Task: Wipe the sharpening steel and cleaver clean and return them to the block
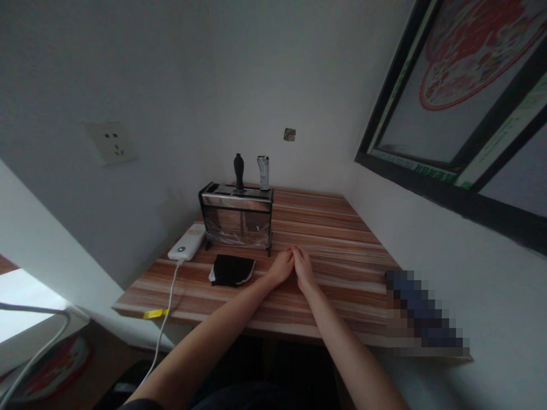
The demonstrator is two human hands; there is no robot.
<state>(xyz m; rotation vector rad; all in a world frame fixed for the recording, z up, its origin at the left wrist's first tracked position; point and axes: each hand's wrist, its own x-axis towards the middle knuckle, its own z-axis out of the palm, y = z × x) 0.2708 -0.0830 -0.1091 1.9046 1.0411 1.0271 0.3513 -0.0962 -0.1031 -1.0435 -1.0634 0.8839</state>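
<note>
Both my hands rest side by side on the wooden table [333, 228], touching each other near its middle. My left hand [282, 266] lies palm down with its fingers stretched forward and holds nothing. My right hand [302, 265] lies beside it, fingers flat and together, also holding nothing. A folded black cloth [232, 269] lies just left of my left hand. Behind it stands a clear knife block [236, 219] with a metal top, from which a black handle [238, 171] and a silver handle [264, 172] stick up.
A white power bank [187, 242] lies left of the knife block, and its white cable [168, 302] hangs over the table's front edge. A wall socket [111, 141] sits on the left wall. A dark-framed window [461, 108] is on the right. A blurred object [423, 313] lies at the table's right end.
</note>
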